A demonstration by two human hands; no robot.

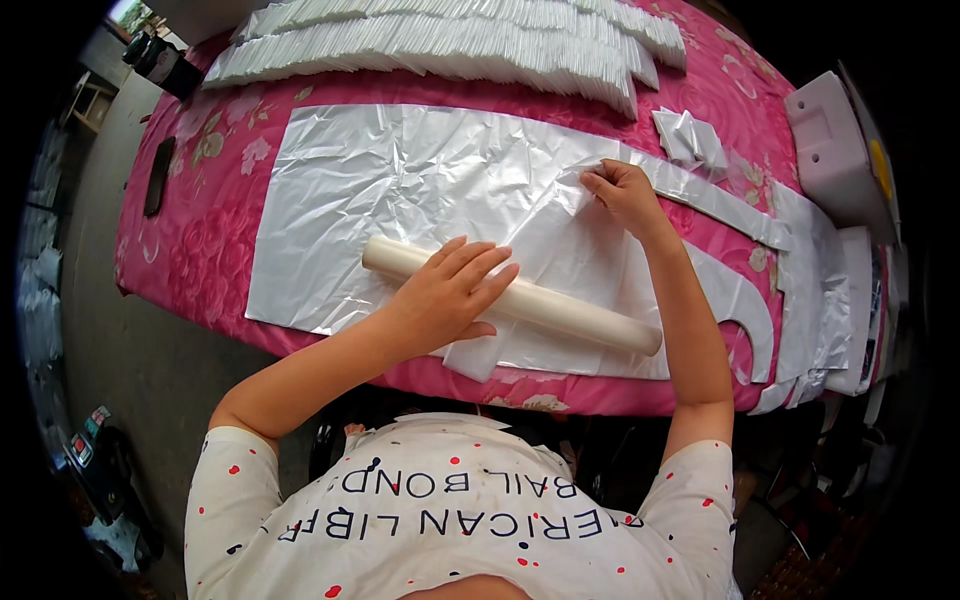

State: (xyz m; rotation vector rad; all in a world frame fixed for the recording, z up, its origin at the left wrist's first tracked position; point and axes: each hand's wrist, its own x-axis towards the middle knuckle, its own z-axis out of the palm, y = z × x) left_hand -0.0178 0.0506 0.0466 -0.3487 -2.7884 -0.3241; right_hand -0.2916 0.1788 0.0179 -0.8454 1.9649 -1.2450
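Note:
White plastic carrier bags with long handles lie spread across the table in front of me. A cream-coloured round tube rests slantwise on them. My left hand lies over the tube's middle, its fingers stretched out and thumb apart. At the upper right, my right hand pinches the edge of a thin plastic bag between thumb and fingers. That bag's layer is drawn up and runs slantwise down toward the tube. Its lower end shows on the near side of the tube, by the table edge.
Long rows of folded white bags line the far side of the pink flowered table cover. A folded bundle lies far right. White foam boxes stand at the right edge. A dark bar and black jar are left.

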